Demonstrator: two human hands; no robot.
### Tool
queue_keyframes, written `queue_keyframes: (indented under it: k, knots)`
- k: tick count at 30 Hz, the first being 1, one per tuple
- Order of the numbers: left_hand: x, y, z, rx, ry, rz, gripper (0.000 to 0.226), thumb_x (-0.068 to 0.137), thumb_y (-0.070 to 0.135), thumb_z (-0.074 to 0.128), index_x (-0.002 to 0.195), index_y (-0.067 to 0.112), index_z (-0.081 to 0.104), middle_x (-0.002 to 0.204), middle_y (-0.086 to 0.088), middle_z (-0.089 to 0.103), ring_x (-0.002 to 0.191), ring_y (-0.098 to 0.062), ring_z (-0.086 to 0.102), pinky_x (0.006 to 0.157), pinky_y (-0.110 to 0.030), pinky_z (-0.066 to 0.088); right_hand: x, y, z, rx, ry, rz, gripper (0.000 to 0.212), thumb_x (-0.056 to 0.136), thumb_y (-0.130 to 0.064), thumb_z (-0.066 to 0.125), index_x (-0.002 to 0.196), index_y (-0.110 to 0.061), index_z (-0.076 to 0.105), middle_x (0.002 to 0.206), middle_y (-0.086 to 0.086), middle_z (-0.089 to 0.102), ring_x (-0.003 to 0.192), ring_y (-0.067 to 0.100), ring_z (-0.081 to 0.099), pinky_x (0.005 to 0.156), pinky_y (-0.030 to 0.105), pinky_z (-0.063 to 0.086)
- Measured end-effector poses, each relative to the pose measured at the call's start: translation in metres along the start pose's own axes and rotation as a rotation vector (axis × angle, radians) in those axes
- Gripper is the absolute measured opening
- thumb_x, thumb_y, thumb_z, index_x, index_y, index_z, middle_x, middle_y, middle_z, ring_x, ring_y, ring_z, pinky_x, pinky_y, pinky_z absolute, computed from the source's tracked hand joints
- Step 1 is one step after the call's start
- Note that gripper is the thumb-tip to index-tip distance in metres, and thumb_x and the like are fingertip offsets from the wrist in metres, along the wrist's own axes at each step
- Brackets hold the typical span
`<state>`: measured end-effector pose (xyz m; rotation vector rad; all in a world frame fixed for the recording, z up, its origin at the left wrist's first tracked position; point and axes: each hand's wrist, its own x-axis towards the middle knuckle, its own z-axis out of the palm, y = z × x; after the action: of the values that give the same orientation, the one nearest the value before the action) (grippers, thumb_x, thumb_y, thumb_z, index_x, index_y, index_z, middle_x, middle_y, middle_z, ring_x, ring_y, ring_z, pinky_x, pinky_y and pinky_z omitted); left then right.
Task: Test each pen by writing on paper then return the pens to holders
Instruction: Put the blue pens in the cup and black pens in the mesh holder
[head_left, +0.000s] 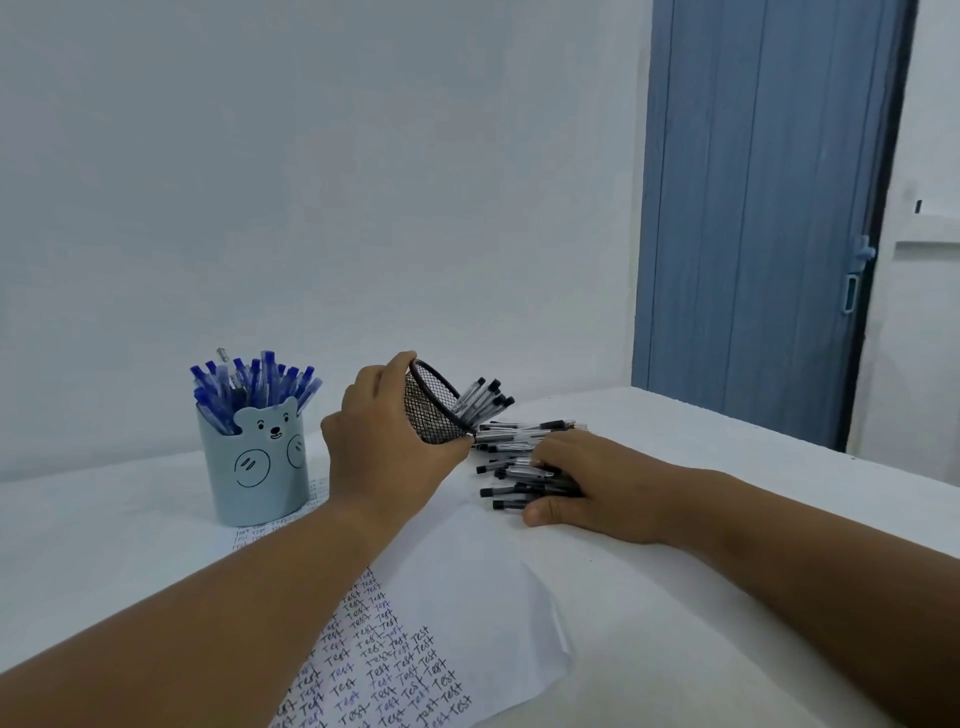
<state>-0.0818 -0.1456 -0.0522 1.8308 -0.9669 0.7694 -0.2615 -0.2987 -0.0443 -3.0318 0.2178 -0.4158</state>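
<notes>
Black-capped pens (519, 462) lie heaped on the bench (727, 519) under the open right hand (582, 483). Left hand (384, 447) grips the tilted black mesh holder (434, 408), mouth toward the heap. Best to keep the rim low and sweep the pens in gently, barrels aligned.
</notes>
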Motion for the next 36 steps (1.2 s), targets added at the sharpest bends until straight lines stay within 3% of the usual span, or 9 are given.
queue_keyframes:
  k: [2, 6, 17, 22, 30, 34, 36]
  knots:
    - [-0.002, 0.002, 0.000, 0.022, -0.001, 0.067, 0.097, 0.056, 0.053, 0.089, 0.140, 0.025, 0.050, 0.125, 0.004, 0.057, 0.115, -0.020, 0.056, 0.093, -0.043, 0.039, 0.001, -0.002, 0.000, -0.004, 0.003, -0.007, 0.042, 0.090, -0.062, 0.059, 0.092, -0.021, 0.051, 0.091, -0.011, 0.049, 0.085, -0.001, 0.043, 0.069, 0.017, 0.032]
    - [-0.003, 0.005, 0.000, 0.007, -0.012, 0.078, 0.096, 0.058, 0.055, 0.087, 0.140, 0.025, 0.049, 0.127, 0.005, 0.056, 0.117, -0.018, 0.054, 0.095, -0.043, 0.038, 0.002, -0.003, 0.000, 0.025, -0.016, 0.025, 0.037, 0.089, -0.062, 0.061, 0.084, -0.029, 0.045, 0.088, -0.011, 0.052, 0.080, 0.006, 0.049, 0.068, 0.028, 0.038]
    - [0.000, -0.001, 0.002, -0.016, 0.014, -0.023, 0.098, 0.056, 0.056, 0.089, 0.140, 0.025, 0.049, 0.127, 0.004, 0.056, 0.119, -0.021, 0.055, 0.097, -0.046, 0.042, -0.001, -0.012, -0.005, -0.004, -0.022, 0.029, 0.027, 0.099, -0.048, 0.054, 0.110, -0.026, 0.041, 0.101, -0.005, 0.058, 0.088, 0.016, 0.054, 0.081, 0.037, 0.048]
    - [0.001, -0.002, 0.001, -0.018, 0.017, -0.046, 0.097, 0.056, 0.057, 0.088, 0.140, 0.025, 0.049, 0.124, 0.004, 0.056, 0.118, -0.021, 0.054, 0.096, -0.045, 0.042, 0.000, -0.015, -0.005, 0.020, -0.017, -0.024, 0.023, 0.099, -0.040, 0.057, 0.110, -0.028, 0.041, 0.094, -0.017, 0.051, 0.085, 0.007, 0.050, 0.075, 0.027, 0.040]
    - [0.002, -0.005, 0.000, -0.026, 0.010, -0.062, 0.098, 0.056, 0.058, 0.088, 0.140, 0.027, 0.047, 0.127, 0.005, 0.055, 0.120, -0.020, 0.053, 0.100, -0.046, 0.043, 0.001, -0.016, -0.005, 0.050, -0.013, 0.023, 0.029, 0.098, -0.034, 0.058, 0.117, -0.037, 0.036, 0.102, -0.012, 0.056, 0.091, 0.011, 0.054, 0.083, 0.033, 0.048]
    - [0.002, -0.004, -0.001, -0.027, 0.012, -0.074, 0.098, 0.057, 0.058, 0.087, 0.141, 0.025, 0.047, 0.126, 0.004, 0.056, 0.118, -0.021, 0.054, 0.099, -0.048, 0.045, 0.000, -0.016, -0.007, 0.073, 0.056, 0.026, 0.028, 0.101, -0.030, 0.054, 0.115, -0.040, 0.031, 0.090, -0.006, 0.057, 0.078, 0.013, 0.053, 0.071, 0.031, 0.047]
    - [0.003, -0.004, -0.001, -0.036, 0.016, -0.089, 0.098, 0.057, 0.056, 0.088, 0.140, 0.025, 0.047, 0.124, 0.004, 0.055, 0.118, -0.021, 0.054, 0.098, -0.049, 0.046, 0.001, -0.019, -0.014, 0.211, 0.164, 0.058, 0.027, 0.102, -0.025, 0.054, 0.114, -0.037, 0.032, 0.086, -0.001, 0.062, 0.067, 0.013, 0.052, 0.062, 0.027, 0.045]
